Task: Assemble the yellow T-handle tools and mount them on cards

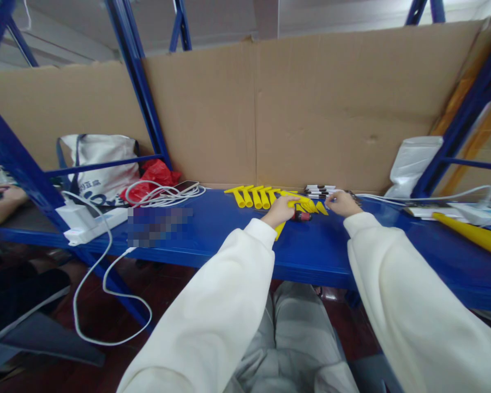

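Observation:
On the blue shelf [213, 234] lies a row of several yellow T-shaped plastic parts [256, 195]. My left hand [279, 210] grips one yellow part [291, 206] whose lower end sticks out below the fist. A small red and black piece [301, 216] lies just right of that hand. My right hand [342, 203] rests on the shelf with its fingers pinched at the right end of the yellow row, beside a stack of small white and black pieces [319, 190]. Whether those fingers hold anything is too small to tell.
A cardboard wall [311, 109] backs the shelf. At left are a white power strip [90, 224] with cables, a red bag [153, 177], a white tote bag [102, 166] and another person's hand [4, 194]. At right lie a long yellow tube [470, 234], white cables and a white plastic bag [413, 161].

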`<state>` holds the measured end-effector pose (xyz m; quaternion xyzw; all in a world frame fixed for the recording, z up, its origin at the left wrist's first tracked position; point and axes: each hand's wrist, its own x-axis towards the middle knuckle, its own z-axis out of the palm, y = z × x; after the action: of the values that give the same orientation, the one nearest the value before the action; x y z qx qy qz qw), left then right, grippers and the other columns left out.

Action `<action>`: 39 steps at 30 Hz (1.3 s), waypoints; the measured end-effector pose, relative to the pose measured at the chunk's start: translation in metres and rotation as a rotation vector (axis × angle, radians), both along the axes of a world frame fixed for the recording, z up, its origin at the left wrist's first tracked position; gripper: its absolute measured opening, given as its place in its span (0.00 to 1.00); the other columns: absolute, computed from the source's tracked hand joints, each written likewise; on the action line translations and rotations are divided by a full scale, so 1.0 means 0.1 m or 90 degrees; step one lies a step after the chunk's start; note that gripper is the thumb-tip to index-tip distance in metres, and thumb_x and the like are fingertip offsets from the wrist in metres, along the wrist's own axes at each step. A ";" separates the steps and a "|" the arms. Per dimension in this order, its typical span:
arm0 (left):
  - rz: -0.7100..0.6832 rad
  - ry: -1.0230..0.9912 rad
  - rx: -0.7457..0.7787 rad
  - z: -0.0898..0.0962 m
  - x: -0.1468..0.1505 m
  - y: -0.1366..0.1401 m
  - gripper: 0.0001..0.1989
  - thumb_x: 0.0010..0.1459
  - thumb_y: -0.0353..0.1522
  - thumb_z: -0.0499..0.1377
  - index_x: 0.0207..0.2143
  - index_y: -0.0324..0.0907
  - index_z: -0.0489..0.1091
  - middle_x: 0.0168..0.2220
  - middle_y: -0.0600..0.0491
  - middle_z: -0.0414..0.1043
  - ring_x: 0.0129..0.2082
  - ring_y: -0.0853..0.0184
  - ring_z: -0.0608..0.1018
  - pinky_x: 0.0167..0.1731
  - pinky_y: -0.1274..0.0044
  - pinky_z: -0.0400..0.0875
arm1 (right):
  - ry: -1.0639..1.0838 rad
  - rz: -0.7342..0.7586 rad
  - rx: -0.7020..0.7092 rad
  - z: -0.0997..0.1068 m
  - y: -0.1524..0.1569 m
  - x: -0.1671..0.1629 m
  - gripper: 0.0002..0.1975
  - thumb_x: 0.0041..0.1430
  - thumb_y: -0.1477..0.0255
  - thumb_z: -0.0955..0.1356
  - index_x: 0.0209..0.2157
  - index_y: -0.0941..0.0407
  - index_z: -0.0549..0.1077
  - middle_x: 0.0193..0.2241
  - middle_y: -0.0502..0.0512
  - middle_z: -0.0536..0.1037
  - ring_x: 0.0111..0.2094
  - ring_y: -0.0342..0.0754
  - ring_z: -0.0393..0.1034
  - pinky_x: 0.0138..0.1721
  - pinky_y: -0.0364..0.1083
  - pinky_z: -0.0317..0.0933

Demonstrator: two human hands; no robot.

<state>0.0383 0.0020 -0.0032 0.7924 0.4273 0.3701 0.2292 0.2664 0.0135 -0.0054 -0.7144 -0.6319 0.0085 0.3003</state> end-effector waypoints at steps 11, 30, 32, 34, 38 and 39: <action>0.026 0.171 0.131 0.02 0.10 -0.14 0.28 0.57 0.19 0.57 0.58 0.43 0.76 0.55 0.47 0.79 0.57 0.60 0.78 0.62 0.68 0.68 | 0.277 0.202 0.110 0.00 0.00 -0.40 0.05 0.47 0.70 0.70 0.22 0.54 0.71 0.29 0.53 0.79 0.39 0.52 0.73 0.50 0.53 0.65; -0.007 0.204 0.166 -0.06 0.12 -0.09 0.27 0.59 0.20 0.55 0.60 0.41 0.74 0.53 0.43 0.78 0.57 0.57 0.77 0.59 0.67 0.69 | 0.412 0.181 0.052 -0.06 0.06 -0.42 0.08 0.45 0.75 0.72 0.23 0.55 0.68 0.24 0.48 0.73 0.30 0.45 0.69 0.42 0.48 0.67; -0.007 0.204 0.168 -0.05 0.12 -0.08 0.27 0.59 0.20 0.55 0.60 0.41 0.73 0.54 0.43 0.77 0.57 0.57 0.77 0.60 0.67 0.69 | 0.437 0.172 0.060 -0.07 0.08 -0.42 0.09 0.44 0.75 0.73 0.25 0.54 0.68 0.24 0.48 0.73 0.31 0.46 0.70 0.42 0.48 0.68; -0.004 0.195 0.169 -0.05 0.11 -0.07 0.28 0.59 0.19 0.55 0.60 0.40 0.73 0.55 0.43 0.77 0.57 0.58 0.76 0.60 0.67 0.69 | 0.448 0.167 0.068 -0.07 0.09 -0.41 0.10 0.44 0.74 0.74 0.25 0.54 0.68 0.25 0.49 0.74 0.32 0.47 0.71 0.43 0.49 0.68; 0.006 0.193 0.169 -0.02 0.07 -0.05 0.27 0.61 0.21 0.55 0.61 0.39 0.72 0.57 0.41 0.75 0.59 0.57 0.75 0.61 0.67 0.68 | 0.423 0.182 0.038 -0.05 0.05 -0.38 0.08 0.47 0.69 0.74 0.24 0.55 0.73 0.25 0.52 0.76 0.33 0.49 0.73 0.43 0.49 0.68; 0.007 0.200 0.166 -0.01 0.06 -0.06 0.27 0.61 0.21 0.54 0.62 0.39 0.71 0.57 0.41 0.75 0.59 0.57 0.75 0.61 0.67 0.68 | 0.414 0.186 0.026 -0.04 0.04 -0.37 0.08 0.47 0.67 0.75 0.23 0.55 0.73 0.25 0.53 0.77 0.33 0.50 0.72 0.42 0.49 0.68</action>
<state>0.0442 -0.0039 -0.0045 0.8610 0.4108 0.2952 0.0531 0.2296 0.0171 -0.0098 -0.5700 -0.5990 0.2657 0.4958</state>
